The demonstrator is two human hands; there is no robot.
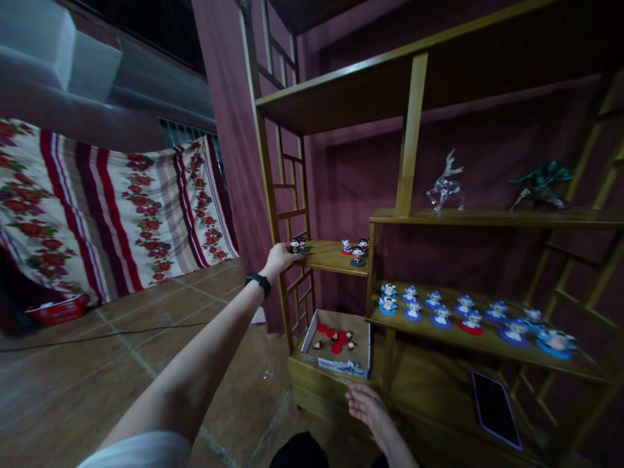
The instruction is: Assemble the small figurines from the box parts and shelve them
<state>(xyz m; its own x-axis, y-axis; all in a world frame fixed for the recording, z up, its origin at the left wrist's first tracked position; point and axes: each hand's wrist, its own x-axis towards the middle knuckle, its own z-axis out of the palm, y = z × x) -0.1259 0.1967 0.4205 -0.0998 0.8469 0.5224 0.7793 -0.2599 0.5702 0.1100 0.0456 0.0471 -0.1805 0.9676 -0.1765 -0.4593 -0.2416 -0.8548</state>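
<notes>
My left hand (281,258), a dark band on its wrist, reaches to the left end of the small middle shelf (326,252). Its thumb and fingers close about the base of a black-haired figurine (294,245); a second similar figurine (303,244) stands right beside it. At the shelf's right end are two more dark-haired figurines (358,257) and a white one on a red base (346,247). Low in front of the open box (312,338), my right hand (366,404) is held with fingers loosely extended and nothing in it. Inside the box lie red discs (337,348) and several small figure parts (351,345).
Several blue and purple-based figurines (441,316) line the lower right shelf. Above them stand a clear deer figure (446,185) and a dark green figure (546,182). A phone or tablet (496,409) lies on the bottom board. Wooden uprights (413,136) divide the shelves.
</notes>
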